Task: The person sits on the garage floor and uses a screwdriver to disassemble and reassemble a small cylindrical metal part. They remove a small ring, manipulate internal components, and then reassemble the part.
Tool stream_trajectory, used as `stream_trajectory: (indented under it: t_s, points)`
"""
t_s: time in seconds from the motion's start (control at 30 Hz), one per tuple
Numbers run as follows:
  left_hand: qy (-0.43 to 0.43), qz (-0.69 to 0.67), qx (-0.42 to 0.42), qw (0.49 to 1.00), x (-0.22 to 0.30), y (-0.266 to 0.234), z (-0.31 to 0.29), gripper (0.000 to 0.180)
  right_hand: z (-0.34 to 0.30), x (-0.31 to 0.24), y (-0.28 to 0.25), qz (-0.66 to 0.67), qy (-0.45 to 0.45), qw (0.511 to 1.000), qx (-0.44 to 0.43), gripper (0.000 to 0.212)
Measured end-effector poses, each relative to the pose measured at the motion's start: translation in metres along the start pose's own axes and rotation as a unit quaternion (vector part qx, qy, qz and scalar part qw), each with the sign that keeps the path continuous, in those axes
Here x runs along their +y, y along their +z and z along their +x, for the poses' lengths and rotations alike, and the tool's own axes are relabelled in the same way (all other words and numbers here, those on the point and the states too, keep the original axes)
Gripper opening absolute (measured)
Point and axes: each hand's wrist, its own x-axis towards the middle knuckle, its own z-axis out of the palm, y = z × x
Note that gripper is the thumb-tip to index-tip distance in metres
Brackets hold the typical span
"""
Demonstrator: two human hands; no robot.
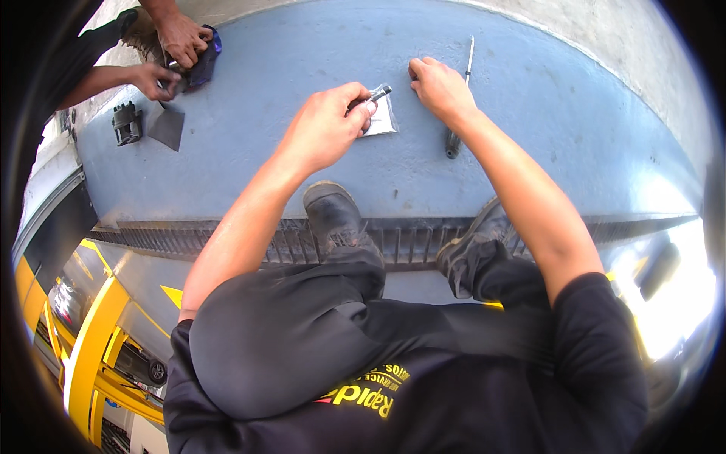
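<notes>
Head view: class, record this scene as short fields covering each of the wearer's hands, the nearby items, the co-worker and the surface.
Left hand: gripping a slim dark cylinder
Right hand: fingers curled; contents, if any, hidden
Behind left hand: clear plastic packet; contact unclear
Partly hidden by right arm: screwdriver, dark handle nearer the wearer
Co-worker's hands: upper left, at a dark blue item
Below them: black part beside dark sheet
Surface: blue

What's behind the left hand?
A clear plastic bag with something white in it shows partly past the left hand; anything the hand covers can't be seen.
</notes>
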Motion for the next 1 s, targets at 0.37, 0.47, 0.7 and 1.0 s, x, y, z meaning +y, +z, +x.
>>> stream_trajectory:
  t_s: [0.37,0.47,0.7,1.0]
  points:
    - [0.037,-0.170,-0.021,0.985,-0.003,-0.009,0.001,0.028,-0.034,-0.030,-0.091,0.570,0.028,0.815,-0.096,0.025]
    - [0.069,-0.204,-0.020,0.976,0.004,-0.010,0.000,0.024,-0.034,-0.037,-0.099,0.579,-0.002,0.813,-0.066,0.027]
    - [0.094,-0.206,-0.009,0.974,0.017,-0.008,-0.008,0.026,-0.041,-0.051,-0.107,0.588,-0.007,0.808,-0.051,0.028]
    - [0.113,-0.209,-0.008,0.971,0.012,-0.010,-0.009,0.028,-0.045,-0.054,-0.114,0.612,-0.030,0.789,-0.054,0.026]
